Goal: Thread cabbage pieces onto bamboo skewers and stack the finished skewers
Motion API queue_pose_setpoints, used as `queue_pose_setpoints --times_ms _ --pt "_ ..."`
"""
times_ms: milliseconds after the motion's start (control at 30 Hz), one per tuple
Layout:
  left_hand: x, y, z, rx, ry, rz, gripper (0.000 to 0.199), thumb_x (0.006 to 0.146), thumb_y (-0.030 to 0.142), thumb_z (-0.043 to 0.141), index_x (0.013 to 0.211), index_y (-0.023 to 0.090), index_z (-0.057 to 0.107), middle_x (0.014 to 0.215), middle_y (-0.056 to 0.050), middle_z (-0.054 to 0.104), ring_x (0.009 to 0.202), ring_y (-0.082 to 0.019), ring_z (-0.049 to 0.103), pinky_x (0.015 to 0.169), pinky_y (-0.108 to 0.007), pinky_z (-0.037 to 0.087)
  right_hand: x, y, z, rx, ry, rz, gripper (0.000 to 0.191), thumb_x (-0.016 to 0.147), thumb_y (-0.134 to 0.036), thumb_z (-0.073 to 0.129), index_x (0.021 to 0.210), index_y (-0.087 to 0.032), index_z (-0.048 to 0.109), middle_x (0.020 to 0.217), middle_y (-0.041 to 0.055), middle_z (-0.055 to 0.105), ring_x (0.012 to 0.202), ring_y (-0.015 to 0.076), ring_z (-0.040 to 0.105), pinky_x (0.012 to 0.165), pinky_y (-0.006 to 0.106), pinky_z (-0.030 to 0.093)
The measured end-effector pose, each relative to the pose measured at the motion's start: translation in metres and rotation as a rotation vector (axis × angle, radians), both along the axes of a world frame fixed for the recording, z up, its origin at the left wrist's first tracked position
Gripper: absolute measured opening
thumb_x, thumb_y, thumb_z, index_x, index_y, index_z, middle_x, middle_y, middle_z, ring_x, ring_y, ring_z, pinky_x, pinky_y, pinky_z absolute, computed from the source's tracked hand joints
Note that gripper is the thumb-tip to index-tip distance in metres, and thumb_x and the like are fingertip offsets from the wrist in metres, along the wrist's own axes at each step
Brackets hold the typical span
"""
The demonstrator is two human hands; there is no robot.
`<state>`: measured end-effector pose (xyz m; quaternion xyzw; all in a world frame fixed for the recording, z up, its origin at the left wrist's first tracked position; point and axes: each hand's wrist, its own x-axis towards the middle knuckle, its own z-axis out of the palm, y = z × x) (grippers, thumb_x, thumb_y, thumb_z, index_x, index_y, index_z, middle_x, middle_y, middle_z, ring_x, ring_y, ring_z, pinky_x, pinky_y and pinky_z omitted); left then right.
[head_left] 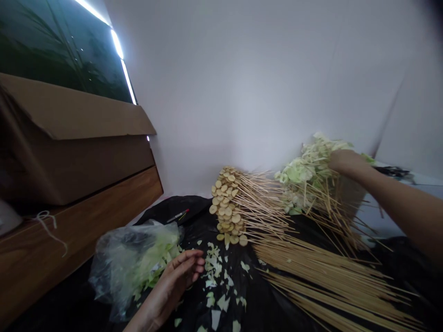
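My left hand (pixel 176 276) is low in the head view, fingers loosely curled and nothing seen in them. It lies beside a clear plastic bag (pixel 117 263) with pale green leaf pieces (pixel 157 256). Leaf scraps (pixel 214 267) are scattered to its right on black sheeting. My right hand (pixel 342 161) reaches to the top of a heap of skewered leaves (pixel 301 170); its fingers are hidden and blurred there. Skewers with round pale slices (pixel 226 203) are stacked in the middle. Bare wooden skewers (pixel 328 276) lie in a wide bundle at the lower right.
A cardboard box (pixel 86 161) stands on a wooden surface (pixel 121 198) at the left, with a white string (pixel 48 223) hanging there. A pen (pixel 178 215) lies on the black sheeting (pixel 155 207). A pale wall (pixel 242 92) rises behind everything.
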<state>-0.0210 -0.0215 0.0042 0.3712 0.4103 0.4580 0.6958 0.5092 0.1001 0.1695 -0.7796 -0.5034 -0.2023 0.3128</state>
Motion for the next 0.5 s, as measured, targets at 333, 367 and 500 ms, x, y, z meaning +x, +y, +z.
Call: queue_pose_setpoints --times_ms 333,367,500 --pt "0.006 -0.003 -0.001 0.065 0.021 -0.018 0.023 0.073 0.029 0.075 0.092 0.017 0.073 0.086 -0.007 0.07 0.075 -0.013 0.063 0.069 -0.021 0.046 -0.12 -0.113 -0.001 0.281 0.057 0.384 0.026 0.082 -0.013 0.051 0.094 -0.019 0.072 0.092 0.009 0.071 0.082 0.0166 0.062 0.072 0.03 0.042" --pt "0.007 -0.005 -0.001 0.079 0.032 -0.028 0.023 0.074 0.03 0.075 0.092 0.017 0.073 0.087 -0.007 0.07 0.075 -0.013 0.063 0.069 -0.021 0.046 -0.149 -0.131 -0.005 0.264 0.151 0.546 0.023 0.081 -0.017 0.052 0.089 -0.022 0.073 0.086 0.0065 0.071 0.076 0.0165 0.062 0.068 0.03 0.044" --pt "0.009 -0.007 -0.001 0.149 0.06 -0.051 0.024 0.073 0.03 0.075 0.091 0.015 0.073 0.086 -0.008 0.07 0.076 -0.014 0.063 0.069 -0.022 0.046 -0.252 -0.21 -0.018 -0.014 0.452 1.177 0.022 0.083 -0.032 0.051 0.087 -0.033 0.072 0.091 0.0041 0.07 0.081 0.0195 0.064 0.065 0.032 0.052"
